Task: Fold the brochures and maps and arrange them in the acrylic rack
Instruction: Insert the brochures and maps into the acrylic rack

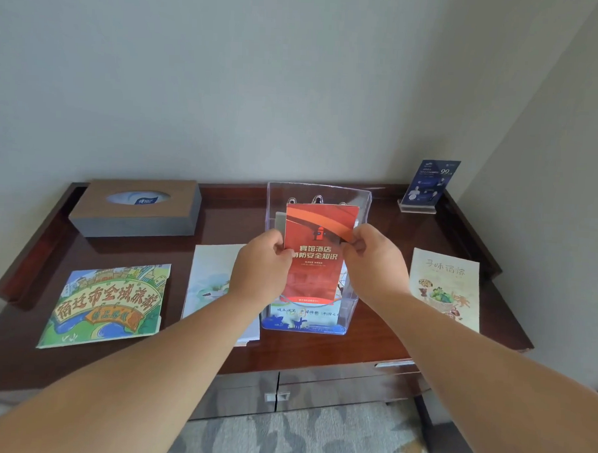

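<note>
Gripping red brochure (318, 251) side edges, both hands (261, 269) over acrylic rack (361, 208).

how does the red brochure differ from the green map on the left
The red brochure is narrow, upright and held by both hands, its lower part in the clear rack. The green map is wider, lies flat on the table, and is untouched. Both carry printed Chinese titles.

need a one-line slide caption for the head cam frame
Both hands, left and right, lower a red brochure into the acrylic rack; three more lie flat on the desk.
</note>
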The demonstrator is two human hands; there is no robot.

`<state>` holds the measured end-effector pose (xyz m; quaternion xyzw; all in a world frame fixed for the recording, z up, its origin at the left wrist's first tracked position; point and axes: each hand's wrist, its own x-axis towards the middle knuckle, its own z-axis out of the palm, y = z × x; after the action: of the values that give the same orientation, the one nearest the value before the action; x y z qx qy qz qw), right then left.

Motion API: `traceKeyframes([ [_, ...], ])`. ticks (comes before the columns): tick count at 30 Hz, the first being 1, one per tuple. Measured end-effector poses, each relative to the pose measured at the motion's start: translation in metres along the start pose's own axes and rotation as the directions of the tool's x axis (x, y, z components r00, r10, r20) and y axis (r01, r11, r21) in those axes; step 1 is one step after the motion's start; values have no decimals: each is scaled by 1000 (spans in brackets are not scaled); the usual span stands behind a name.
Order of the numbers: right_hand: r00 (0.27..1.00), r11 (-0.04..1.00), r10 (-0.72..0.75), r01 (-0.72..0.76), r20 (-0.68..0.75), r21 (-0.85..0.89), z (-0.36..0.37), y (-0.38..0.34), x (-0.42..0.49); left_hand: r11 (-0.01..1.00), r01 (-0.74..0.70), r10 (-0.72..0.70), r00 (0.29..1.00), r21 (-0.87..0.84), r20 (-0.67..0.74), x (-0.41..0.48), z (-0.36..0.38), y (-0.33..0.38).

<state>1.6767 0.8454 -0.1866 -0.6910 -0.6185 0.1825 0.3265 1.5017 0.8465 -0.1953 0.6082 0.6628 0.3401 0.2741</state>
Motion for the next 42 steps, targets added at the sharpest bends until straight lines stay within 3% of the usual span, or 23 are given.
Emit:
traceKeyframes([
  [8, 995, 996, 40, -32, 93, -85, 8, 17, -3, 995, 59, -64, 996, 79, 64, -1, 15, -12],
  [16, 980, 984, 140, -121, 141, -132, 18, 23, -7, 986, 89, -78, 994, 139, -83, -8, 24, -19],
  [27, 964, 961, 210, -173, 162, -213, 20, 25, -6, 984, 95, -81, 992, 151, -95, -6, 24, -21],
  [34, 981, 967, 145, -113, 128, -227, 16, 17, -12, 986, 85, -70, 991, 142, -110, -5, 7, -24],
  [38, 970, 984, 83, -44, 227, -170, 27, -1, -24, 975, 131, -113, 988, 180, -109, -3, -15, -45],
  [42, 928, 994, 48, -9, 369, -107, 59, -28, -38, 928, 258, -249, 966, 270, -68, -1, -34, -83],
])
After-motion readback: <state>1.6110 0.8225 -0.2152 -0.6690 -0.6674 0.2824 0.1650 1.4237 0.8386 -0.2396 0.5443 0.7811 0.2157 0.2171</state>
